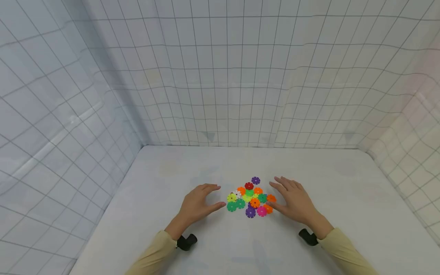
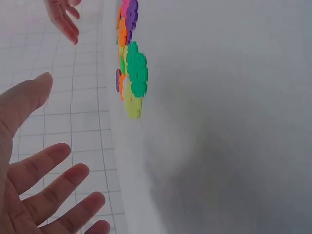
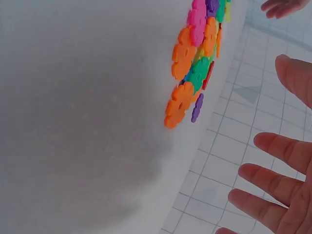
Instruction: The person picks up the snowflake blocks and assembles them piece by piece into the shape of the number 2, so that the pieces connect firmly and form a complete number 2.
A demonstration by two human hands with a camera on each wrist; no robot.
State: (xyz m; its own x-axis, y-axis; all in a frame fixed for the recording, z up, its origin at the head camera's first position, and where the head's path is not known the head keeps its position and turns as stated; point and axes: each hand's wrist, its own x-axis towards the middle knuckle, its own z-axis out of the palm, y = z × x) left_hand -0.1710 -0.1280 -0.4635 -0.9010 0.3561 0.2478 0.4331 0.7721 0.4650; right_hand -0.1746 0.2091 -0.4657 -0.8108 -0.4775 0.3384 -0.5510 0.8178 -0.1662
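The pile of flower-shaped discs (image 1: 251,198) lies flat on the white worktop (image 1: 343,198), right between your two hands and a little forward of your wrists. The pile spreads slightly wider from left to right than from front to back, with one purple disc (image 1: 255,180) sitting just apart at its far edge.

Your left hand (image 1: 197,205) is near the pile's left side, fingers relaxed and spread, thumb pointing at the green discs (image 2: 137,69), not touching them. Your right hand (image 1: 293,200) is also relaxed and holding nothing, and it is the nearer of the two: its thumb side lies just beside the orange discs (image 3: 181,78) at the right edge; from the head view you cannot tell whether it touches them.

The worktop is bare on all sides of the pile, with room toward you and toward the back. Gridded cloth walls (image 1: 220,76) close the left, right and far sides, well apart from the discs.
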